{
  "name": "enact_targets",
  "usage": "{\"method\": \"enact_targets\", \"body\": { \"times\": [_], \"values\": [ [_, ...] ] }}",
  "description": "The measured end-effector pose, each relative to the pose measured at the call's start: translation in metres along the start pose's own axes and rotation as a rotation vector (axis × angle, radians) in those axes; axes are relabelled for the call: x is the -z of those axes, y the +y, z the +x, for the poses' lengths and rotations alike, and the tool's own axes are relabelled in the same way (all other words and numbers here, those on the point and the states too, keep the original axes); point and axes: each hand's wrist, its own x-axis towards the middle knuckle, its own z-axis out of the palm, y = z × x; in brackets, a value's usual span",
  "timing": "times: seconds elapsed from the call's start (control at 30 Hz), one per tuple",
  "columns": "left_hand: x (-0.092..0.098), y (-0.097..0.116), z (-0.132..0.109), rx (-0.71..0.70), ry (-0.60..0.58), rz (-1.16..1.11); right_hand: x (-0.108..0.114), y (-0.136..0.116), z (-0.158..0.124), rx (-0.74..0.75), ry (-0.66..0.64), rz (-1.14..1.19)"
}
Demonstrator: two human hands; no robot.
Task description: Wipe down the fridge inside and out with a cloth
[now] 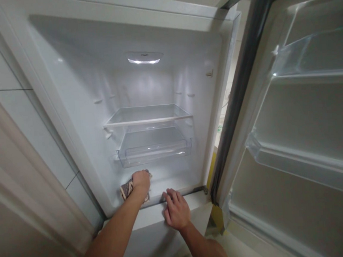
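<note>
I look into an open white fridge [79,124]. My left hand [140,180] reaches onto the fridge floor below the clear drawer [154,151] and presses a brown patterned cloth [126,189] against it, fingers closed over the cloth. My right hand [175,209] rests on the fridge's lower front edge [195,200], fingers spread and lying on it, holding nothing. A glass shelf [147,116] sits above the drawer.
The fridge door [293,134] stands open at the right, with clear door bins [311,165]. A lit lamp [144,59] glows at the top of the cavity. White tiled wall and a beige frame [20,172] lie at the left.
</note>
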Motion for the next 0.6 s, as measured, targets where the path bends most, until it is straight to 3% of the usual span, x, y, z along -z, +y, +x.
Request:
{"method": "enact_targets", "body": {
  "times": [0.2, 0.33, 0.47, 0.6],
  "values": [
    [0.005, 0.032, 0.015, -0.106, 0.017, -0.022, -0.005, 0.001, -0.002, 0.003, -0.009, -0.004],
    [0.004, 0.039, 0.012, -0.119, 0.072, -0.072, -0.007, 0.003, -0.003, 0.010, 0.011, -0.009],
    [-0.001, 0.028, -0.007, -0.170, 0.128, -0.139, -0.009, 0.004, -0.004, 0.022, 0.033, -0.005],
    [-0.011, -0.005, -0.027, -0.219, 0.110, -0.202, -0.005, 0.003, -0.003, 0.021, 0.040, 0.005]
  ]
}}
